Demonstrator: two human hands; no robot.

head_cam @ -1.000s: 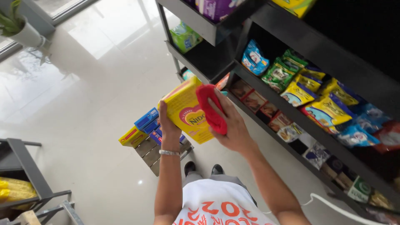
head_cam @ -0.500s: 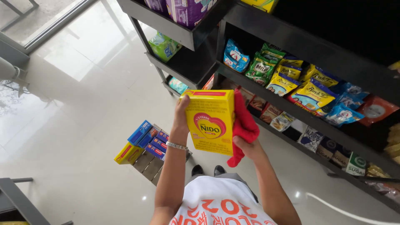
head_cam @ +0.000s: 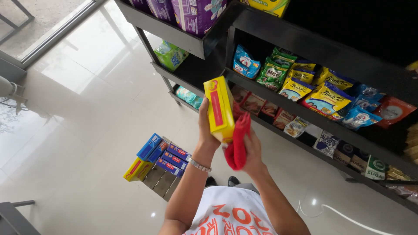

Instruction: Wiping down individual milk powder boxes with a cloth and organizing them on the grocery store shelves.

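My left hand (head_cam: 206,130) grips a yellow carton (head_cam: 220,109) by its lower end and holds it upright at chest height, narrow side with a red panel facing me. A bracelet sits on that wrist. My right hand (head_cam: 251,150) is shut on a red cloth (head_cam: 237,141) and presses it against the carton's right face and bottom corner. Both hands are in front of the black shelf unit (head_cam: 278,37), level with its middle row.
The shelves carry yellow, green and blue pouches (head_cam: 305,85), purple packs (head_cam: 196,13) on top and darker packets (head_cam: 331,143) lower down. Blue and yellow cartons (head_cam: 156,159) lie stacked on the tiled floor at my feet. A white cable (head_cam: 339,213) trails at right.
The carton has been turned from showing its broad front face to showing its narrow side, and the red cloth has slid down from the right edge to the lower right corner.
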